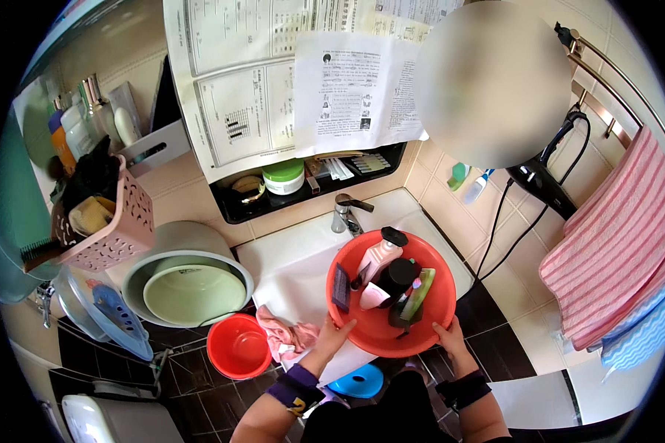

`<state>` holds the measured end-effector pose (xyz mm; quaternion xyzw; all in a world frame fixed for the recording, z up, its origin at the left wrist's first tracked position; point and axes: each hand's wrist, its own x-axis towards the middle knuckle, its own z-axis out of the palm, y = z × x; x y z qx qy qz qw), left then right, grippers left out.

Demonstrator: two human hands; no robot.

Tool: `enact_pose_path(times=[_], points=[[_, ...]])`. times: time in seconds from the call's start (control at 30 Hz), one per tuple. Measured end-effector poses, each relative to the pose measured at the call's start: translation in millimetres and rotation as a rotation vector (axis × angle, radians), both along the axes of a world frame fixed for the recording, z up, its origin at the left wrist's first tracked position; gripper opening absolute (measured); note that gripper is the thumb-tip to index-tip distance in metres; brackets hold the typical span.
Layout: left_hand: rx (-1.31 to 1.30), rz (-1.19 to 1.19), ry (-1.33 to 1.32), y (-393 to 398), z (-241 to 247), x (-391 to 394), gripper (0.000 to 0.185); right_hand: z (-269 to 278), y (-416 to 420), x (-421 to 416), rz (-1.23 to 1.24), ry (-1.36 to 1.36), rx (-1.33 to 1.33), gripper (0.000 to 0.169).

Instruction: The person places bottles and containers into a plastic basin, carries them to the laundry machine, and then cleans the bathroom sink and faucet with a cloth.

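A red plastic basin [368,331] is held by its near rim, over the right side of a white washbasin [296,266]. My left hand [332,335] grips the rim at the near left, thumb on top. On the opposite side, my right hand [451,335] holds the near right rim. Inside the basin are a pink pump bottle [378,257] with a black top, a black-lidded container [399,273], a green comb [419,294], a dark purple block-like item [341,287] and a pink-and-white item [373,296]. Part of the washbasin is hidden beneath the basin.
A faucet [341,213] stands behind the basin. A pink cloth [288,334] hangs over the washbasin's left edge, near a small red bucket [238,346] and nested tubs [194,293]. At right hang a black hair dryer [543,183] with a looping cord and a striped towel [615,238].
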<state>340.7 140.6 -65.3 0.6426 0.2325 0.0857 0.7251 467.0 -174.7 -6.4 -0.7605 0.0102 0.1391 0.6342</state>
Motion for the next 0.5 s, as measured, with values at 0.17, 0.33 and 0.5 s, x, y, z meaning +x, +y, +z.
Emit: enact_pose_path(times=[0.17, 0.33, 0.5], points=[[-0.071, -0.069, 0.066, -4, 4, 7, 0.062, -12, -2, -4, -0.1, 0.25, 0.255, 0.046], [0.224, 0.044, 0.072, -5, -6, 5, 0.053, -4, 7, -9, -0.191, 0.203, 0.074, 0.048], [0.291, 0.124, 0.022, -22, -11, -24, 0.038, 2, -11, -37, -0.122, 0.075, 0.166, 0.048]])
